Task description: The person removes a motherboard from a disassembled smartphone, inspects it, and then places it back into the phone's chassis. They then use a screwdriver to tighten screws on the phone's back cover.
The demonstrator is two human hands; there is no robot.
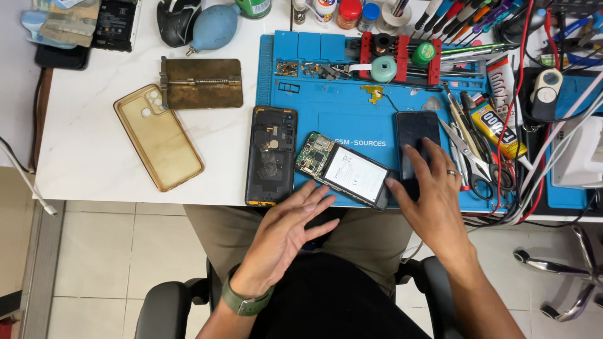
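Fingers (419, 157) of the right hand (433, 194) lie flat on the black glass screen panel (416, 135), gripping nothing, left hand (286, 235) spread empty beside the opened phone with white battery (344, 171).

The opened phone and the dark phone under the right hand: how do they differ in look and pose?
The opened phone shows its circuit board and white-labelled battery; the dark phone shows only a plain black face. The opened phone lies slanted across the blue mat edge; the dark phone lies nearly upright on it. The right hand covers the dark phone's lower part; the left hand touches neither. Both lie flat.
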